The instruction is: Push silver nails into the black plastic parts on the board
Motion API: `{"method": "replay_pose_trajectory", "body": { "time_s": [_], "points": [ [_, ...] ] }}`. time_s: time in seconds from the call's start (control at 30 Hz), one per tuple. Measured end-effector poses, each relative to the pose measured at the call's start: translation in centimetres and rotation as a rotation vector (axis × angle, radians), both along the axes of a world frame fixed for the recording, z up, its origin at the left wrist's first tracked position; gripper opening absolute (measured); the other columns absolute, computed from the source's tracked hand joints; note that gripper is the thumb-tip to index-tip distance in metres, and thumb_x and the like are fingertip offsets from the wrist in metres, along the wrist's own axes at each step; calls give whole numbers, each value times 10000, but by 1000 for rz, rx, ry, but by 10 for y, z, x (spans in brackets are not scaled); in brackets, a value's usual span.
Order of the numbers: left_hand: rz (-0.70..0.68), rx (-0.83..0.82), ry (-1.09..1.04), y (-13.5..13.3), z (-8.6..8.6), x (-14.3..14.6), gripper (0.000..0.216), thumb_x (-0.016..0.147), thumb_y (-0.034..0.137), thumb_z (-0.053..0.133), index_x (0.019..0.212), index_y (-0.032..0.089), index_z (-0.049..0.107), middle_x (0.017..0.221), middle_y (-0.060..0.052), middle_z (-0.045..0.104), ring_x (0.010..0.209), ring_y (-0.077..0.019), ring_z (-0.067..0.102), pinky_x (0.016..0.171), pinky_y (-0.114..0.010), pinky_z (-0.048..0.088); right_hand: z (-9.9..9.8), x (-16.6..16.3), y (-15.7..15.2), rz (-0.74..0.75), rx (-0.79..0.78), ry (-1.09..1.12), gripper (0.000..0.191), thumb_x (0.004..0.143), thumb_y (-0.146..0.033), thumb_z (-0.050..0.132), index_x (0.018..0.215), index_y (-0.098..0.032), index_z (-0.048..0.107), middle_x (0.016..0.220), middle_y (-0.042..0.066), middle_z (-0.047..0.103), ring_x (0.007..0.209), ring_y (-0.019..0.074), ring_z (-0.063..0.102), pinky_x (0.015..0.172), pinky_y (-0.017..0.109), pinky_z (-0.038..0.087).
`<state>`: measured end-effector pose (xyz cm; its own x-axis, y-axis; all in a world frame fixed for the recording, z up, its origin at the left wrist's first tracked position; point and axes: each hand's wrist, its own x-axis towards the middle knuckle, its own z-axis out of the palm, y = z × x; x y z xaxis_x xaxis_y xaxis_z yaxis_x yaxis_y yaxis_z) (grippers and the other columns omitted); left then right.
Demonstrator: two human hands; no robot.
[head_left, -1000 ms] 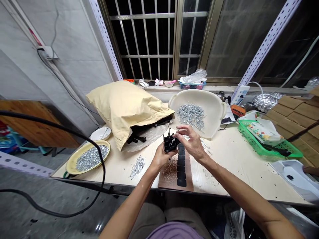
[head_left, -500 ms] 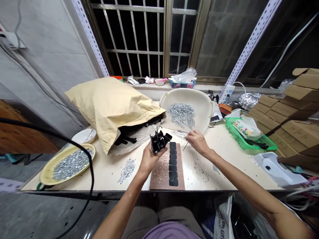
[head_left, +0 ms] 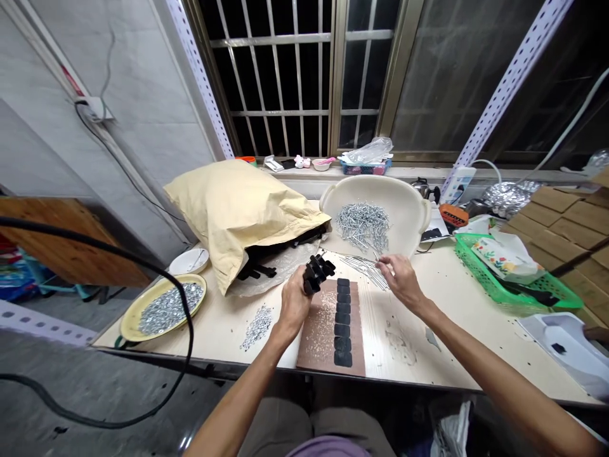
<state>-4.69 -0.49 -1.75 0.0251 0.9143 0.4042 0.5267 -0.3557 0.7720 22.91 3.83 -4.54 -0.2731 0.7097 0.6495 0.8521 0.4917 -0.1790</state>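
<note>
My left hand [head_left: 295, 298] is closed round a black plastic part [head_left: 316, 271] held just above the table. Below it lies a brown board [head_left: 323, 333] with a column of several black pads [head_left: 342, 320]. My right hand [head_left: 398, 276] rests on the table to the right, its fingers pinched on a loose spread of long silver nails [head_left: 364, 266]. Behind them a cream plastic tray [head_left: 409, 203] leans with a heap of nails [head_left: 362, 223] in it.
A tan sack [head_left: 238, 206] with black parts spilling out lies at the back left. A yellow plate [head_left: 137, 314] of small metal pieces, a white dish [head_left: 190, 260] and a loose pile of pieces [head_left: 259, 317] sit left. A green basket [head_left: 514, 279] and cardboard boxes [head_left: 566, 219] stand right. A black cable [head_left: 185, 317] loops at the left.
My right hand left the black part and reached right to the loose nails on the table. My left hand kept hold of the part and lowered it slightly.
</note>
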Motion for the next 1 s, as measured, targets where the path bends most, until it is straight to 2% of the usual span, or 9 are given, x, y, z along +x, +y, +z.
{"method": "replay_pose_trajectory", "body": {
  "time_s": [0.03, 0.1, 0.2, 0.27, 0.47, 0.73, 0.87, 1.0],
  "points": [
    [-8, 6, 27, 1, -1, 2, 43, 797, 190, 527, 825, 183, 558, 784, 1, 614, 716, -156, 574, 632, -240, 398, 16, -5, -6, 28, 49, 107, 200, 929, -297, 452, 976, -174, 603, 880, 62, 644, 848, 202, 545, 746, 336, 383],
    [-39, -3, 66, 1, -2, 7, 62, 800, 171, 503, 829, 189, 554, 796, -7, 613, 730, -160, 575, 636, -242, 394, 47, -19, -17, 115, 85, 149, 170, 912, -315, 492, 952, -206, 616, 871, 36, 650, 813, 189, 537, 744, 332, 375],
    [-74, -32, 91, 1, -3, 15, 67, 797, 180, 507, 846, 193, 550, 788, -1, 610, 718, -157, 570, 630, -240, 387, 84, -43, -29, 174, 96, 21, 163, 906, -324, 506, 912, -218, 630, 815, 18, 639, 788, 179, 498, 763, 332, 339],
    [-95, -39, 96, 1, -2, 17, 67, 793, 189, 517, 852, 193, 549, 783, 8, 608, 709, -152, 565, 630, -237, 383, 97, -55, -31, 199, 90, -81, 176, 914, -308, 485, 882, -205, 624, 802, 23, 626, 796, 177, 475, 790, 337, 312],
    [-134, -144, 41, 3, -1, 16, 304, 679, 183, 646, 973, 180, 569, 824, 10, 641, 754, -174, 586, 664, -245, 404, 113, -73, -24, 276, 114, -300, 181, 895, -255, 459, 823, -194, 614, 766, 21, 587, 778, 166, 421, 847, 357, 251],
    [-210, -152, 6, 1, -9, 20, 292, 678, 200, 648, 960, 180, 576, 855, 8, 647, 776, -180, 581, 662, -245, 406, 138, -86, -21, 399, 53, -523, 123, 794, -204, 501, 712, -191, 593, 718, 14, 565, 785, 169, 390, 910, 412, 177],
    [-200, -158, 10, 2, -11, 22, 277, 677, 219, 652, 936, 176, 565, 821, 12, 636, 749, -174, 571, 648, -243, 402, 139, -88, -23, 385, 23, -537, 143, 793, -184, 473, 698, -179, 579, 708, 17, 559, 766, 163, 386, 900, 410, 181],
    [-197, -139, -6, 2, -16, 23, 290, 689, 216, 644, 964, 180, 562, 853, 4, 636, 765, -173, 575, 666, -247, 407, 134, -88, -22, 388, -22, -492, 111, 774, -162, 472, 704, -175, 556, 717, 12, 555, 739, 150, 386, 850, 357, 223]
  ]
}}
